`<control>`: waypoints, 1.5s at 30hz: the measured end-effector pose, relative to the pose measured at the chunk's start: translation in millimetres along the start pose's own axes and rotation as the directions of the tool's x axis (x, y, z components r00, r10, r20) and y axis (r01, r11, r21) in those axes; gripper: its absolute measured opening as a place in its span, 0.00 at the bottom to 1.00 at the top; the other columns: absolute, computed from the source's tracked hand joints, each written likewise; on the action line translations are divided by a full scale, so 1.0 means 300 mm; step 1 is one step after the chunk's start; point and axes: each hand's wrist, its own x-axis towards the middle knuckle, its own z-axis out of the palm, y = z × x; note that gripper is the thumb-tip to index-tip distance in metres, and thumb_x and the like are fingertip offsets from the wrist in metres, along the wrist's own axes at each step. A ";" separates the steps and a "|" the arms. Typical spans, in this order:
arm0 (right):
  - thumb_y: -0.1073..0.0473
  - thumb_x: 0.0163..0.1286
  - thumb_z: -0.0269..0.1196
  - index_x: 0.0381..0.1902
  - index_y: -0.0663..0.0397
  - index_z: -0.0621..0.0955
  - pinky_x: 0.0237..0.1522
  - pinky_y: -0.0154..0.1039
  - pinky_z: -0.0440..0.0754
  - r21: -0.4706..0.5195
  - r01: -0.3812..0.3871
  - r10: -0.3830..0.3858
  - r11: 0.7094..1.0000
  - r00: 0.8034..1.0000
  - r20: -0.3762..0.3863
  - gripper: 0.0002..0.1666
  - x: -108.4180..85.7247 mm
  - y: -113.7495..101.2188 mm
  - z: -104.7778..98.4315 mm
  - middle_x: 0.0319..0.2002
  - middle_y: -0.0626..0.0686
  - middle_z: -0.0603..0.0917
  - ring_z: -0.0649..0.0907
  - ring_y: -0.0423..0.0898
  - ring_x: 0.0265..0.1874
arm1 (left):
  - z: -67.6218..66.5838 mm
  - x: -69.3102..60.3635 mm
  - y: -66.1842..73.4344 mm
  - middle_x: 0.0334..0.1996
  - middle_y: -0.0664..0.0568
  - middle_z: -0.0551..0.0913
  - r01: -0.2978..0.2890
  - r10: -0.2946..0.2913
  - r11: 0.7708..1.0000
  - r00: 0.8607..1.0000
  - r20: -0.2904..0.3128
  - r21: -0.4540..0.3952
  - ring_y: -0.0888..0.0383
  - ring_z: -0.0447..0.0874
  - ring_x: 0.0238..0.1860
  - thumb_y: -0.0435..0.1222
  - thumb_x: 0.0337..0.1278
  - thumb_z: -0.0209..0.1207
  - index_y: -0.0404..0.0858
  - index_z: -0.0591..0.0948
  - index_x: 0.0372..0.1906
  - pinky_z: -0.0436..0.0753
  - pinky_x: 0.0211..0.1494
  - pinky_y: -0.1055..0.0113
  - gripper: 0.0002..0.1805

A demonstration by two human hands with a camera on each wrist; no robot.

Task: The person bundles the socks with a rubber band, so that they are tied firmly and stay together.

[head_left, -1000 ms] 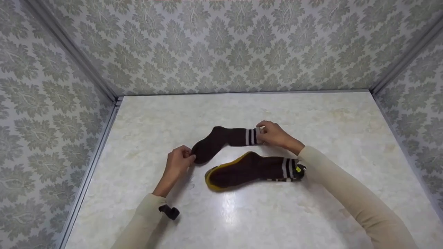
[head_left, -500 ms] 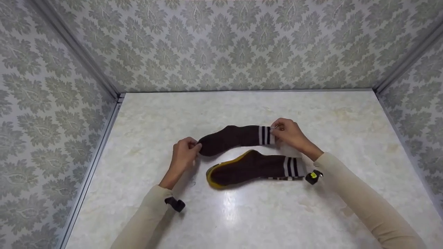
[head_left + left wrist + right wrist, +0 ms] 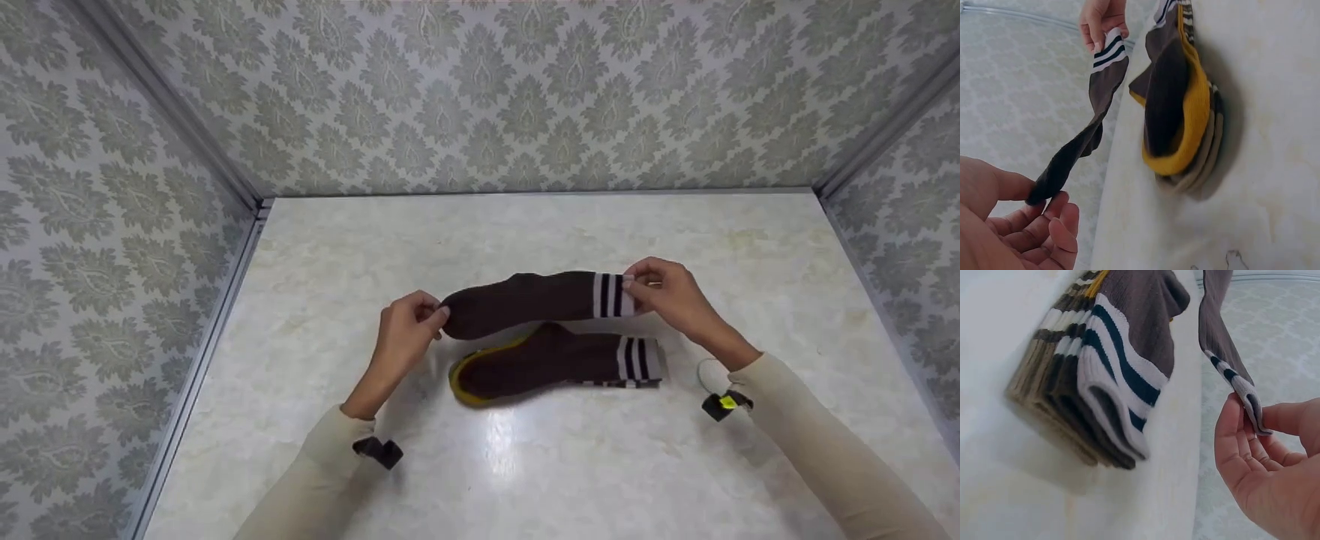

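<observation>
The left hand pinches the toe of a dark brown sock, and the right hand, likewise closed, pinches its striped cuff, holding it above the table near a sock stack.

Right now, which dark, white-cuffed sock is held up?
The farther sock: left hand pinches its toe, right hand its cuff; the other white-cuffed sock tops the pile.
</observation>
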 end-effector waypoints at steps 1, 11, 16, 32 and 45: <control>0.61 0.84 0.65 0.56 0.68 0.83 0.41 0.41 0.91 0.000 0.001 -0.001 1.000 1.000 -0.002 0.14 -0.012 -0.001 -0.009 0.43 0.63 0.86 0.89 0.45 0.34 | 0.002 -0.008 0.007 0.26 0.50 0.88 -0.002 0.002 1.000 1.000 0.006 -0.004 0.35 0.89 0.31 0.31 0.73 0.67 0.36 0.87 0.38 0.81 0.31 0.67 0.04; 0.59 0.84 0.66 0.57 0.69 0.83 0.41 0.40 0.91 0.038 -0.009 0.009 0.999 1.000 -0.007 0.16 -0.130 0.015 -0.049 0.45 0.61 0.87 0.90 0.44 0.37 | 0.024 -0.094 0.051 0.27 0.50 0.88 0.013 -0.013 1.000 0.999 0.038 -0.018 0.33 0.89 0.32 0.31 0.71 0.69 0.37 0.87 0.37 0.75 0.28 0.69 0.04; 0.59 0.84 0.66 0.57 0.69 0.82 0.42 0.41 0.91 0.042 -0.014 0.014 0.999 1.000 -0.001 0.16 -0.178 0.045 -0.042 0.43 0.61 0.86 0.89 0.44 0.37 | 0.042 -0.136 0.044 0.27 0.47 0.88 0.008 -0.008 1.000 0.998 0.061 0.002 0.42 0.87 0.29 0.32 0.71 0.69 0.38 0.87 0.36 0.77 0.30 0.67 0.05; 0.60 0.82 0.68 0.58 0.66 0.85 0.39 0.41 0.91 -0.035 -0.062 0.063 0.997 0.998 0.031 0.16 -0.243 0.109 0.004 0.43 0.64 0.87 0.91 0.46 0.36 | 0.073 -0.202 -0.029 0.27 0.51 0.88 0.108 -0.103 0.994 0.984 0.146 -0.024 0.48 0.87 0.27 0.32 0.73 0.67 0.36 0.87 0.40 0.83 0.32 0.65 0.03; 0.62 0.81 0.69 0.54 0.62 0.87 0.37 0.37 0.88 -0.237 -0.016 0.016 0.971 1.000 0.002 0.10 -0.266 0.108 0.000 0.42 0.57 0.90 0.90 0.42 0.37 | 0.097 -0.215 -0.055 0.27 0.52 0.88 0.096 -0.090 0.995 0.983 0.162 -0.028 0.54 0.84 0.24 0.31 0.73 0.68 0.35 0.87 0.41 0.81 0.29 0.67 0.02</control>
